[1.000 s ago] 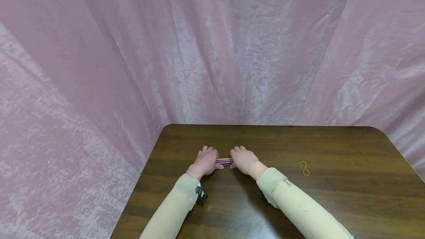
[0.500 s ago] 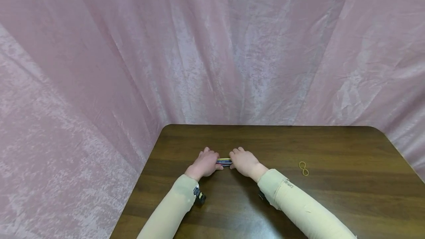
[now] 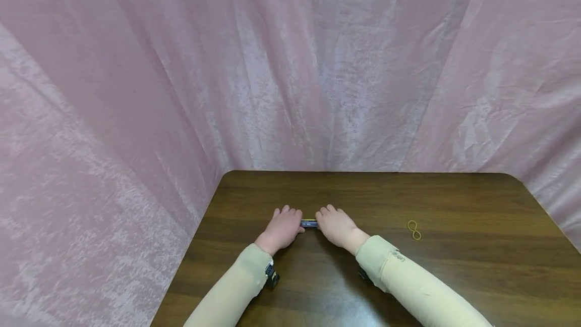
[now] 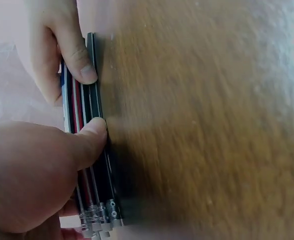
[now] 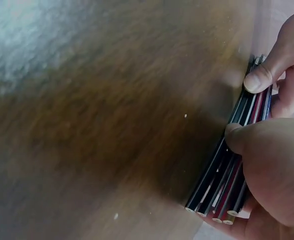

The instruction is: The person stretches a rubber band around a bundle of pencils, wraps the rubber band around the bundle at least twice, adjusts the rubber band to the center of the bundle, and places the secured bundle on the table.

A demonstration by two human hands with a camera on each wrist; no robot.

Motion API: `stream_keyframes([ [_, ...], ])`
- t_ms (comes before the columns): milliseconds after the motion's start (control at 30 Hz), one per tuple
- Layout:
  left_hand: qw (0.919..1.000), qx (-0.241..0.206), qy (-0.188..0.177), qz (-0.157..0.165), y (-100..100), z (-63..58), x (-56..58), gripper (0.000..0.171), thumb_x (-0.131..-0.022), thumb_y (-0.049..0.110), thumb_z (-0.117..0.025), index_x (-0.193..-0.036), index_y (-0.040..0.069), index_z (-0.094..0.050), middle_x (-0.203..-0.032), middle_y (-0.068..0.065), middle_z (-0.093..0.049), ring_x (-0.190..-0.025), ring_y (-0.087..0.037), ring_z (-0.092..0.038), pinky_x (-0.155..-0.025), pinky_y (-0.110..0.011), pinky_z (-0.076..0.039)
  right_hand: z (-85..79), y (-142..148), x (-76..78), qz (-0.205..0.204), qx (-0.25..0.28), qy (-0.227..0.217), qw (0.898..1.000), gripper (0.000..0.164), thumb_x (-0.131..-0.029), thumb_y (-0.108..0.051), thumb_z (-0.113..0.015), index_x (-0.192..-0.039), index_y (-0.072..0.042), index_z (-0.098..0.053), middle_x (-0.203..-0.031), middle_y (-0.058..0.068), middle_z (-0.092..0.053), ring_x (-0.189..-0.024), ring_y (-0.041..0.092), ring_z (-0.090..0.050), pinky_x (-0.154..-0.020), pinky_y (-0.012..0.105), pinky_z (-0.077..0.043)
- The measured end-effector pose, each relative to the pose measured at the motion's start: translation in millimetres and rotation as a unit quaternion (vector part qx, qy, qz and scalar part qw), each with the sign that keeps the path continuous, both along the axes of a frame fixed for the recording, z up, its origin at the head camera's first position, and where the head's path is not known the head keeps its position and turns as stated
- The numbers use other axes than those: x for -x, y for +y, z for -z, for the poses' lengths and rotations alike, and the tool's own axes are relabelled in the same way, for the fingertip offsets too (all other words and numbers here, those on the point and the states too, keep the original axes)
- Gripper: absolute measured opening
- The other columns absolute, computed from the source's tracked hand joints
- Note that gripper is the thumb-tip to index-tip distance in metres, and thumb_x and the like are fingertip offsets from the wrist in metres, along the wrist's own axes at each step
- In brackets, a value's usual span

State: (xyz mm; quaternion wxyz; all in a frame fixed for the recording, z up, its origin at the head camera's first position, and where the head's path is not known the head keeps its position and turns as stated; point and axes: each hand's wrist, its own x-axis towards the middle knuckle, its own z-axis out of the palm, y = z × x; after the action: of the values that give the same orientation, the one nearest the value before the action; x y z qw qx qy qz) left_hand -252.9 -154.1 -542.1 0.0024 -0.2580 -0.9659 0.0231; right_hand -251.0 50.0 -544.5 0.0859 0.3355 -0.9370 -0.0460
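A bundle of several pencils (image 3: pixel 309 223) lies crosswise between the two hands, low over the table. My left hand (image 3: pixel 281 228) grips its left end, thumb on the near side. The right end is held by my right hand (image 3: pixel 338 226) in the same way. Seen from the left wrist, the pencils (image 4: pixel 107 180) are dark, red and silvery, with metal ferrules and erasers below the left hand (image 4: pixel 32 170). In the right wrist view, flat, unsharpened ends (image 5: pixel 227 220) stick out unevenly past the right hand (image 5: pixel 277 165). Most of the fingers are hidden behind the bundle.
A yellow rubber band (image 3: pixel 414 229), twisted into a figure eight, lies on the brown wooden table (image 3: pixel 476 266) to the right of the hands. Pink curtains (image 3: pixel 290 64) hang behind the table's far edge and along its left side.
Both hands have shifted slightly toward the person with the pencils, and the visible gap between them has narrowed a little. Dark blue pencils now show where pink and light ones showed. The rubber band stays put.
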Motion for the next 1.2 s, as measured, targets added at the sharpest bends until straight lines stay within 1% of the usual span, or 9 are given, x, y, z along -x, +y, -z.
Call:
stream_keyframes([
  [133,0.9998,0.017,0.011,0.007,1.5,3.6,-0.2,0.023,-0.104,0.035,-0.071,-0.11,0.012,-0.068,-0.104,-0.003,-0.069,-0.099,-0.023,-0.055,-0.085,-0.042,-0.04,0.5,0.8,-2.0,0.003,0.007,-0.005,1.0,0.016,-0.104,-0.023,-0.07,-0.104,-0.008,-0.066,-0.103,0.008,-0.067,-0.099,0.027,-0.062,-0.075,0.042,-0.057],
  [200,0.9996,0.015,0.022,0.011,3.1,4.5,-0.9,0.02,-0.105,0.031,-0.07,-0.111,0.012,-0.066,-0.104,-0.003,-0.07,-0.099,-0.023,-0.056,-0.084,-0.042,-0.04,-0.4,1.3,-2.3,0.009,0.016,-0.015,1.0,0.015,-0.105,-0.022,-0.069,-0.104,-0.007,-0.064,-0.102,0.009,-0.068,-0.098,0.028,-0.063,-0.076,0.043,-0.056],
  [367,0.997,0.005,0.075,0.017,11.1,0.7,-3.5,0.014,-0.108,0.018,-0.065,-0.119,0.011,-0.062,-0.107,-0.005,-0.071,-0.1,-0.024,-0.06,-0.084,-0.043,-0.042,-7.4,5.3,-0.2,0.032,0.076,-0.058,0.995,0.014,-0.105,-0.017,-0.069,-0.102,-0.008,-0.059,-0.099,0.011,-0.071,-0.095,0.031,-0.065,-0.078,0.048,-0.054],
  [500,0.9935,0.003,0.113,0.014,16.8,0.0,-4.3,0.014,-0.107,0.017,-0.066,-0.119,0.01,-0.062,-0.106,-0.007,-0.066,-0.1,-0.027,-0.059,-0.084,-0.045,-0.043,-12.5,9.9,2.7,0.037,0.109,-0.077,0.99,0.014,-0.106,-0.02,-0.068,-0.103,-0.009,-0.058,-0.101,0.009,-0.071,-0.094,0.031,-0.064,-0.076,0.049,-0.053],
  [600,0.9903,0.004,0.139,0.007,19.6,0.9,-2.9,0.013,-0.107,0.017,-0.066,-0.117,0.01,-0.062,-0.105,-0.007,-0.064,-0.098,-0.027,-0.058,-0.083,-0.044,-0.044,-15.6,12.9,4.7,0.035,0.115,-0.08,0.99,0.015,-0.107,-0.024,-0.067,-0.107,-0.01,-0.061,-0.103,0.007,-0.07,-0.095,0.03,-0.062,-0.076,0.048,-0.053],
  [767,0.9856,0.015,0.168,0.003,23.3,0.9,0.2,0.009,-0.107,0.014,-0.063,-0.114,0.01,-0.06,-0.103,-0.006,-0.062,-0.097,-0.026,-0.057,-0.081,-0.042,-0.044,-22.0,15.5,6.5,0.028,0.129,-0.076,0.988,0.02,-0.106,-0.028,-0.069,-0.108,-0.009,-0.064,-0.099,0.005,-0.065,-0.094,0.029,-0.06,-0.074,0.047,-0.052],
  [1067,0.9805,0.027,0.195,0.003,29.6,-5.6,-0.4,0.009,-0.108,0.014,-0.059,-0.116,0.01,-0.059,-0.104,-0.006,-0.058,-0.096,-0.026,-0.053,-0.084,-0.042,-0.043,-26.3,17.7,5.9,0.031,0.14,-0.044,0.989,0.02,-0.104,-0.028,-0.073,-0.107,-0.01,-0.063,-0.096,0.005,-0.064,-0.094,0.029,-0.061,-0.073,0.048,-0.05],
  [1133,0.9787,0.026,0.204,0.006,30.3,-5.5,-0.7,0.008,-0.108,0.014,-0.06,-0.115,0.01,-0.06,-0.103,-0.007,-0.057,-0.094,-0.026,-0.053,-0.082,-0.042,-0.043,-25.6,18.5,5.7,0.031,0.139,-0.032,0.989,0.021,-0.103,-0.027,-0.074,-0.108,-0.01,-0.064,-0.096,0.005,-0.064,-0.094,0.029,-0.061,-0.074,0.049,-0.05],
  [1200,0.9759,0.025,0.216,0.008,30.5,-5.1,-1.0,0.008,-0.108,0.015,-0.06,-0.114,0.01,-0.06,-0.102,-0.007,-0.058,-0.093,-0.026,-0.053,-0.081,-0.042,-0.043,-25.2,19.3,5.7,0.03,0.141,-0.02,0.989,0.022,-0.101,-0.027,-0.076,-0.108,-0.01,-0.064,-0.097,0.006,-0.064,-0.096,0.03,-0.061,-0.079,0.052,-0.051],
])
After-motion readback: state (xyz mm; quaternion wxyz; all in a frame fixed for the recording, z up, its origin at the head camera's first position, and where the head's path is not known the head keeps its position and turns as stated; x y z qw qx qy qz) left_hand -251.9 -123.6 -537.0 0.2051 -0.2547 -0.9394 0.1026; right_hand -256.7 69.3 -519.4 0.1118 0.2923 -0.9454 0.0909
